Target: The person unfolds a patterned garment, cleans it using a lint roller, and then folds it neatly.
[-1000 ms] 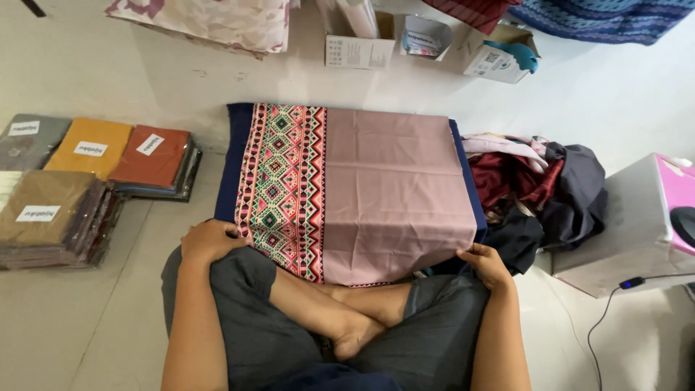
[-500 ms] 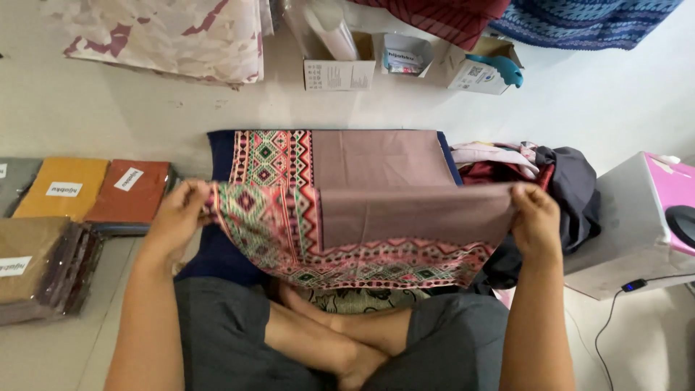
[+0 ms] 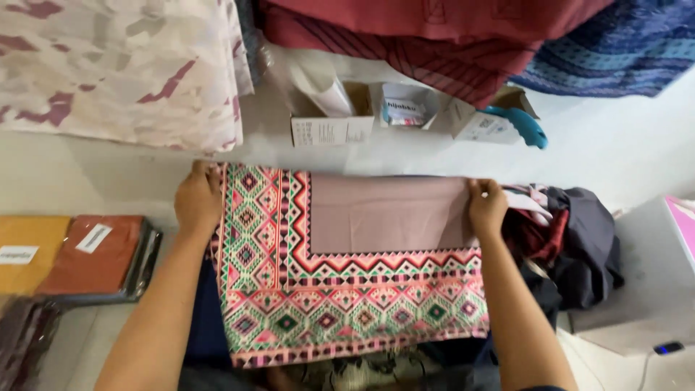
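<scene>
A thin, soft woven scarf (image 3: 347, 275) lies spread flat on the floor (image 3: 615, 145) over a dark navy cloth (image 3: 199, 318): a plain dusty-mauve centre panel, faintly creased, framed by a broad border of pink, green and black diamonds and zigzags. The left hand (image 3: 197, 199) grips the far left corner, fingers curled over the patterned edge; the right hand (image 3: 486, 206) pinches the far right corner of the mauve panel.

Left of the scarf sit flat packets in clear glossy wrap, one orange (image 3: 29, 253) and one rust-red (image 3: 94, 255), each with a small white label. Just right of it a rumpled heap of dark grey and maroon clothes (image 3: 572, 232) touches the right forearm. Beyond the far edge stand open cardboard boxes (image 3: 329, 119), one holding a teal plastic tool (image 3: 517, 123). Hanging fabrics cover the far side: pale camouflage-like print (image 3: 108, 65), dark red stripe (image 3: 434, 36), blue pattern (image 3: 615, 51).
</scene>
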